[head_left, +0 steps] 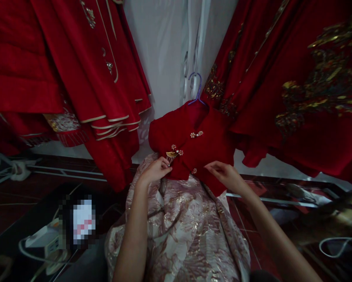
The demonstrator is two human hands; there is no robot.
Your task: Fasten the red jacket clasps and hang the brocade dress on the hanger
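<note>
A short-sleeved red jacket [215, 139] hangs on a purple hanger [198, 94]. Flower-shaped pearl fasteners [196, 134] run down its front, and a gold fan-shaped brooch [171, 154] with a tassel sits at its left side. At that tassel, the fingers of my left hand [156, 170] are closed in a pinch by the jacket's lower left. My right hand [226, 175] has its fingertips drawn together against the jacket's front, right of the lowest fastener [194, 171]. Below the jacket falls a pale pink and gold brocade skirt [187, 219].
Red garments with light piping [76, 70] hang close on the left. More red garments with gold embroidery [325, 78] crowd the right. Behind is a pale wall [156, 43]. A low rail [73, 172], a white cable [337, 248] and a blurred-out screen [83, 221] are lower down.
</note>
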